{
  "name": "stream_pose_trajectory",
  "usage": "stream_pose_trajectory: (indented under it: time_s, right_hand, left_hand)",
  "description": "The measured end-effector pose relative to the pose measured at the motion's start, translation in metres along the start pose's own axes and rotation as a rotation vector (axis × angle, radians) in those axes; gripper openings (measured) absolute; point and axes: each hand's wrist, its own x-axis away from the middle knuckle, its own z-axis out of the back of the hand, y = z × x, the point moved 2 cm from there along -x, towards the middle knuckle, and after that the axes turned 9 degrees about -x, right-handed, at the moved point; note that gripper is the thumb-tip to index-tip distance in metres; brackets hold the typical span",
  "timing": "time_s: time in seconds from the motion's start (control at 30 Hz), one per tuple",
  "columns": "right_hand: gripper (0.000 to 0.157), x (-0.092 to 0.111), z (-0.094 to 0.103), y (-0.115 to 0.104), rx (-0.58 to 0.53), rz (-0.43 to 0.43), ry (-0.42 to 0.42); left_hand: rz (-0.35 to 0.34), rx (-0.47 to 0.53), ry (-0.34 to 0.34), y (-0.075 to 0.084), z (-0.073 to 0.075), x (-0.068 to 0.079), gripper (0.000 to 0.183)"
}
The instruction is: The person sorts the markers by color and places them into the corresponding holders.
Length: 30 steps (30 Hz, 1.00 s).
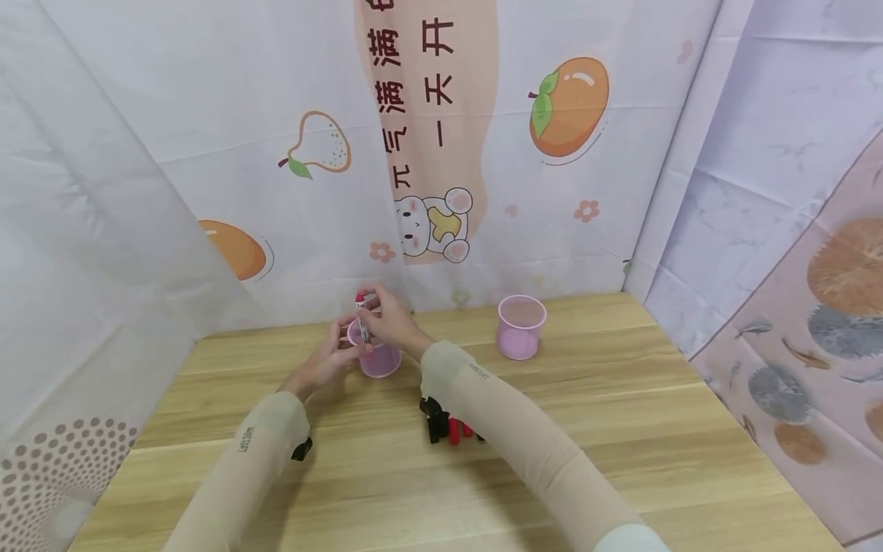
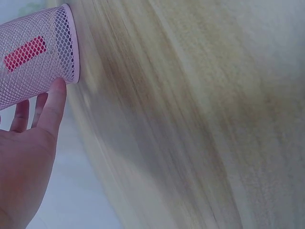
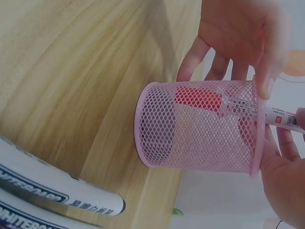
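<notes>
In the head view my left hand (image 1: 324, 366) holds a pink mesh pen cup (image 1: 383, 363) standing upright near the back of the table. Its thumb lies at the rim and the fingers go round the side, as the right wrist view shows of the left hand (image 3: 238, 28). My right hand (image 1: 395, 319) pinches a whiteboard marker (image 1: 362, 317) with a white barrel, upright over the cup's mouth. Through the mesh, the marker's red cap (image 3: 198, 98) shows inside the cup, pointing down, while the upper barrel sticks out past the rim.
A second pink mesh cup (image 1: 517, 342) stands to the right on the wooden table (image 1: 372, 491). Several markers with red and black ends lie under my right forearm, among them a white whiteboard marker (image 3: 62, 186). A printed curtain (image 1: 228, 138) hangs right behind the table.
</notes>
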Motion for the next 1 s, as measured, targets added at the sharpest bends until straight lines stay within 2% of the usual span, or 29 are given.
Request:
stream_pose_trajectory:
  time_s: [0.43, 0.67, 1.0]
  right_hand:
    - [0.026, -0.0033, -0.0016, 0.0078, 0.076, -0.002, -0.065]
    - [0.027, -0.0034, -0.0024, 0.0077, 0.124, 0.018, -0.074]
    - [0.027, -0.0039, -0.0027, 0.0043, 0.163, -0.011, -0.085]
  left_hand:
    - [-0.014, -0.006, -0.016, -0.0026, 0.0033, 0.0041, 0.077]
    - [-0.026, -0.008, -0.026, -0.0018, 0.0038, 0.0034, 0.075]
    - [-0.045, -0.013, -0.022, -0.0023, 0.0033, 0.0035, 0.074]
